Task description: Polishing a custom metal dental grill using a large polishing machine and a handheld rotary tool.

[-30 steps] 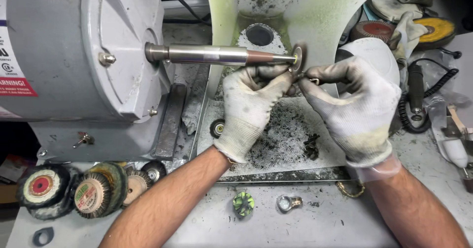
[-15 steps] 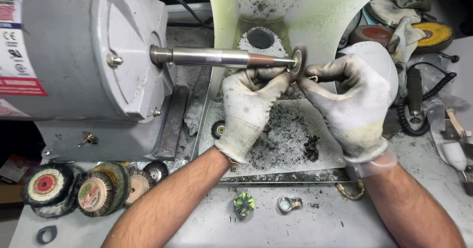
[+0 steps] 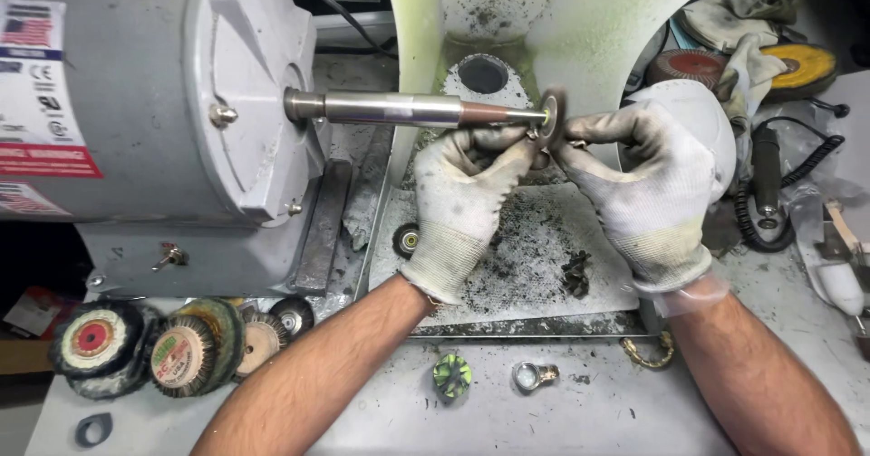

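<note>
Small polishing wheel (image 3: 551, 111) sits at the tip of the motor's steel spindle (image 3: 408, 109): thin disc, greyish-tan rim, pale centre, edge-on to me. My left hand (image 3: 467, 193), in a dirty white knit glove, pinches a tiny metal piece (image 3: 533, 133) against the wheel's underside. My right hand (image 3: 657, 179), gloved too, meets it from the other side, fingertips clamped on the same piece. Grey motor housing (image 3: 136, 102) carries a rectangular white label (image 3: 41, 84) with a red band low down, far left. Loose buffing wheels (image 3: 154, 343) lie bottom left.
</note>
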